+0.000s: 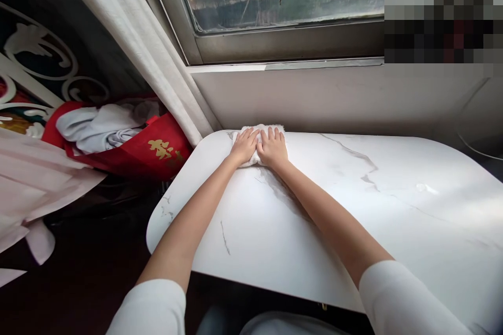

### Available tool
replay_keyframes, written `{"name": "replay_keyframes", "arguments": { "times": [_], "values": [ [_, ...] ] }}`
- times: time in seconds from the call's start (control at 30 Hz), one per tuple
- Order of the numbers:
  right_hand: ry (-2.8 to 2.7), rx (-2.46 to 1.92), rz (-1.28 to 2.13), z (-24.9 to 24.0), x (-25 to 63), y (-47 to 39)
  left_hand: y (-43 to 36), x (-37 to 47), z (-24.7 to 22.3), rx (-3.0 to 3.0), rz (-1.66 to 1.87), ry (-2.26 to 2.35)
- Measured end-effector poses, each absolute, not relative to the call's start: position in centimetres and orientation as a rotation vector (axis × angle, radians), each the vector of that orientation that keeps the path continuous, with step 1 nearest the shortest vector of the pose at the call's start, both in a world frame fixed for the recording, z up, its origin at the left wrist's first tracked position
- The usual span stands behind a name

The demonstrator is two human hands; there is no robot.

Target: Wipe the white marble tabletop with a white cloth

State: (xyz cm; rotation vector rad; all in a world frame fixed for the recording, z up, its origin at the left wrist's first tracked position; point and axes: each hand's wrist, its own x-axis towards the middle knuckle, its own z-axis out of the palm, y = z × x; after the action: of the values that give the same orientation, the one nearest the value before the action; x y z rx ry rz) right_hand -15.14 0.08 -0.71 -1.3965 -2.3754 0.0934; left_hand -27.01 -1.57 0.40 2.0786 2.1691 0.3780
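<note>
Near the far edge of a white marble-patterned table (pixel 251 230), a folded white cloth (pixel 271 127) lies on the surface. My left hand (pixel 244 146) rests flat on the cloth's left part, fingers stretched out towards the wall. Beside it, my right hand (pixel 273 146) presses flat on the cloth's right part with its fingers spread a little. The two hands nearly touch at the thumbs. Both palms and part of the cloth under them are hidden.
A window (pixel 291 42) sits above the wall behind the table. To the left hang a white curtain (pixel 129 26) and pale pink fabric (pixel 35 178). A red bag (pixel 157 152) holding light grey cloth (pixel 102 125) stands by the table's left end. The upper right corner is pixelated.
</note>
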Motion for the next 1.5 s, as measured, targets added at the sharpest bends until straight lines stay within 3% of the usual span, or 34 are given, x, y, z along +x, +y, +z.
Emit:
{"name": "replay_keyframes", "arguments": {
  "times": [0.23,0.63,0.83,1.17,1.5],
  "values": [
    [-2.439,-1.345,0.05,-1.0,-14.6,-4.6,-6.1,-27.3,-0.3,2.15,0.433,2.144],
    [-2.673,-0.991,0.058,0.5,-14.5,-21.6,-25.3,-29.5,-0.8,2.197,0.519,2.116],
    [-2.784,-0.851,0.017,1.6,-17.2,-25.5,-29.9,-32.3,-0.6,2.166,0.539,2.115],
    [-2.674,-0.63,0.221,-0.2,-21.6,-19.1,-25.5,-36.5,-0.4,2.134,0.529,2.221],
    [-2.581,-1.017,0.261,-0.8,-25.0,-7.0,-10.1,-39.5,-0.7,2.181,0.571,2.088]
  ]
}}
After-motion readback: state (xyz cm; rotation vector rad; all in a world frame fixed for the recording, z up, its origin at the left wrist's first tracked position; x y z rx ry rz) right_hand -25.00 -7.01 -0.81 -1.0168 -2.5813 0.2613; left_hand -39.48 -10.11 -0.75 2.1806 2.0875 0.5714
